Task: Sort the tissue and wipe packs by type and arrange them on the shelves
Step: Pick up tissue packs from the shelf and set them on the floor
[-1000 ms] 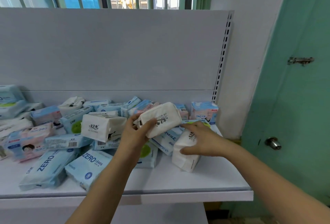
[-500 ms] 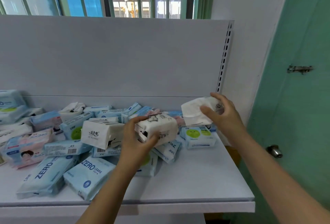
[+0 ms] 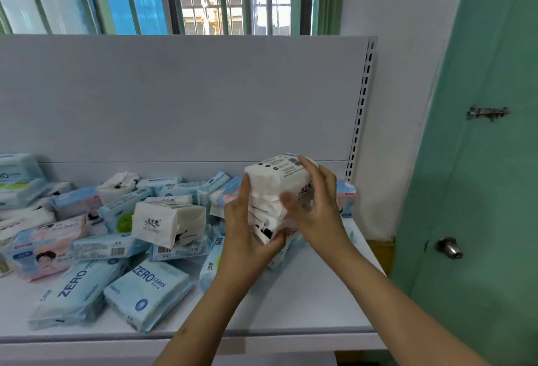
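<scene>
Two white tissue packs (image 3: 272,188) are stacked one on the other, held in the air above the right part of the white shelf (image 3: 305,301). My left hand (image 3: 247,237) grips the stack from the left and below. My right hand (image 3: 317,208) grips it from the right, fingers over the top pack. A third white tissue pack (image 3: 168,223) lies on the pile to the left. Blue "ZERO" wipe packs (image 3: 148,290) lie at the shelf's front, and a pink-and-blue wipe pack (image 3: 46,244) lies at the left.
Several more blue wipe packs (image 3: 180,188) are heaped along the shelf's back panel. A slotted shelf upright (image 3: 361,109) stands at the right end. A green door with a knob (image 3: 448,247) is to the right. A barred window is above.
My right hand brought its white pack from the right onto the pack in my left hand. Both hands now hold the two packs as one stack, higher than before.
</scene>
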The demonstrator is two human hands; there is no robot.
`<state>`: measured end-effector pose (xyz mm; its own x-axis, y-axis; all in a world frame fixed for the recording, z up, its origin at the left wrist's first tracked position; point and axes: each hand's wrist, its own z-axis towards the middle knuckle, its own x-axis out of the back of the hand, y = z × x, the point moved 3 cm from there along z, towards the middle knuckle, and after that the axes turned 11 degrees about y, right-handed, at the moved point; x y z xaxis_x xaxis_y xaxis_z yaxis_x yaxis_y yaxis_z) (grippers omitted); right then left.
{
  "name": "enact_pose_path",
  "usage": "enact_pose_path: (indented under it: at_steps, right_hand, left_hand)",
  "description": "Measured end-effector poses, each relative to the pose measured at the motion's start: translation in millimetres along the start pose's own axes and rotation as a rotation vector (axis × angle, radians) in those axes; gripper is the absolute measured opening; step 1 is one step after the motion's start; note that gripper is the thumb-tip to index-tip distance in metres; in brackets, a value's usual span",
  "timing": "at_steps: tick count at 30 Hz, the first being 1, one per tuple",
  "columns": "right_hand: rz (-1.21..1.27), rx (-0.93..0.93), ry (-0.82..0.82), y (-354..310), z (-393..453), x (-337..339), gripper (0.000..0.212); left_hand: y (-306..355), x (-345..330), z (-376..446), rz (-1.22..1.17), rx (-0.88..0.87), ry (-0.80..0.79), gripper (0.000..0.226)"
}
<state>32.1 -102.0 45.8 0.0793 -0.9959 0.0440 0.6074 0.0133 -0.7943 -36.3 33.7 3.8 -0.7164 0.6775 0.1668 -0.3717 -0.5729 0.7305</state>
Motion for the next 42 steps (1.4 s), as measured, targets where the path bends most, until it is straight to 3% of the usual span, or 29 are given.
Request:
enact_pose_path:
  at_steps: [2, 5, 7, 14, 20, 22, 26, 32, 42]
  right_hand:
    - [0.085, -0.095, -0.044, 3, 3, 6, 0.059]
    - [0.180, -0.288, 0.015, 14, 17, 17, 0.035]
    - [0.254, -0.448, -0.013, 17, 27, 24, 0.042]
    - [0.369, -0.820, -0.395, 15, 26, 34, 0.059]
    - [0.342, -0.783, -0.400, 17, 15, 28, 0.056]
    - [0.366, -0.766, -0.386, 16, 11, 22, 0.059]
    - [0.433, -0.712, -0.389, 3, 8, 7, 0.042]
    - [0.539, -0.634, -0.505, -26, -11, -46, 0.052]
    - [0.581, -0.545, -0.787, -110, -104, -148, 0.040]
  left_hand:
    - [-2, 1, -2, 0.015, -0.009, 0.006, 0.110]
    - [-6, 3, -2, 0.028, -0.027, -0.003, 0.110]
    - [-6, 5, -2, 0.045, -0.050, -0.011, 0.110]
    - [3, -2, 4, -0.023, 0.004, -0.048, 0.104]
    - [15, -13, 9, -0.155, 0.137, -0.049, 0.108]
    - [22, -13, 14, -0.121, 0.124, -0.015, 0.116]
    - [23, 6, 16, -0.033, 0.093, 0.039, 0.115]
    - [38, 69, 8, -0.008, 0.101, 0.257, 0.080]
    - [49, 229, -58, 0.084, 0.152, 0.449, 0.096]
